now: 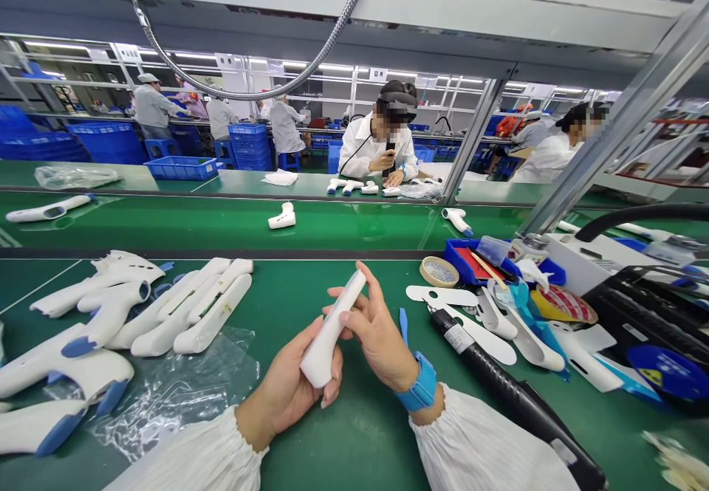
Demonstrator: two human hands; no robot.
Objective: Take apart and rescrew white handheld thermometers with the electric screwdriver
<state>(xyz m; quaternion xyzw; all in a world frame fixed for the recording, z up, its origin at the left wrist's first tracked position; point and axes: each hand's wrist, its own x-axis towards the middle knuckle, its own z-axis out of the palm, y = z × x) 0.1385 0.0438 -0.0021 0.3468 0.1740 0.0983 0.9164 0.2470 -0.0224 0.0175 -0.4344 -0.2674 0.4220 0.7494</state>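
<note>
Above the green bench I hold a long white plastic device housing (332,326), tilted with its narrow end up and away from me. My left hand (293,380) wraps round its wide lower end. The fingers of my right hand (377,328) grip the upper part, thumb on the near side; a blue wrist strap (419,386) circles that wrist. Left of my hands lie several white housings (191,306), some with green circuit boards showing. Beside them are white gun-shaped devices (108,314) with blue parts. A clear plastic bag (188,384) lies near my left forearm.
A black electric screwdriver (498,388) lies right of my right forearm. Beyond it are loose white shell parts (532,332), a blue bin (465,261) and a round dish (439,272). Across the green belt (233,221), carrying several devices, a co-worker (354,144) sits working.
</note>
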